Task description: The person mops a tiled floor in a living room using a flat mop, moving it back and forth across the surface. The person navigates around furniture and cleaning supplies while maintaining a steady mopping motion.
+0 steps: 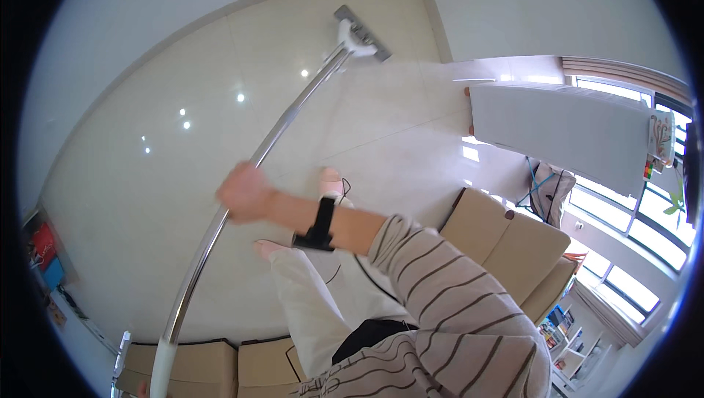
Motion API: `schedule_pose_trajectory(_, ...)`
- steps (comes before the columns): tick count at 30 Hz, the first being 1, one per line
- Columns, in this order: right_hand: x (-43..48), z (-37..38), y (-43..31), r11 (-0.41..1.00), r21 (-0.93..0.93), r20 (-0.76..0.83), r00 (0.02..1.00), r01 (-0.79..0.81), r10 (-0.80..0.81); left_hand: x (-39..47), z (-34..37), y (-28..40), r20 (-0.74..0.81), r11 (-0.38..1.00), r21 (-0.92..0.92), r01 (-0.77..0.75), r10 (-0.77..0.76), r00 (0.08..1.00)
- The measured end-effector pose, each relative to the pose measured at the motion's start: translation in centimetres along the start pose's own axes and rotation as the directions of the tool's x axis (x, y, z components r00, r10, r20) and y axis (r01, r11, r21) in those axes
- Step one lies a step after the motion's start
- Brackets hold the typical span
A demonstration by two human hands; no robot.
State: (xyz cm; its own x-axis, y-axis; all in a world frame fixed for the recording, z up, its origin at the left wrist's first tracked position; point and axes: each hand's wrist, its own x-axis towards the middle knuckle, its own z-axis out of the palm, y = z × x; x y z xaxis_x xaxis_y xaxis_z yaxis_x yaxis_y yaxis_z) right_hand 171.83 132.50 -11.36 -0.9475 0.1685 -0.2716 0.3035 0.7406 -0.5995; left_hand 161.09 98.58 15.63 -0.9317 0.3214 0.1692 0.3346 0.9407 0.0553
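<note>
A mop with a long metal pole slants across the view from lower left to upper centre. My right hand is wrapped around the middle of the pole and looks slightly blurred. At the bottom edge, only a little of my left hand shows, at the pole's white grip; the rest is out of view. The mop's white head carries a grey strip and is on the pale tiled floor, near the wall corner.
Skirting edges the floor at the far walls. To the right are a white cabinet, a folded bag-like item and a tan sofa. More tan seating lies behind me. A dark cable hangs by my legs.
</note>
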Motion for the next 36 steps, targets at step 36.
schedule_pose_trajectory(36, -11.2, -15.8, 9.4, 0.924, 0.298, -0.816, 0.438, -0.238, 0.376, 12.6, -7.1, 33.0, 0.056, -0.277, -0.945, 0.175, 0.39, 0.919)
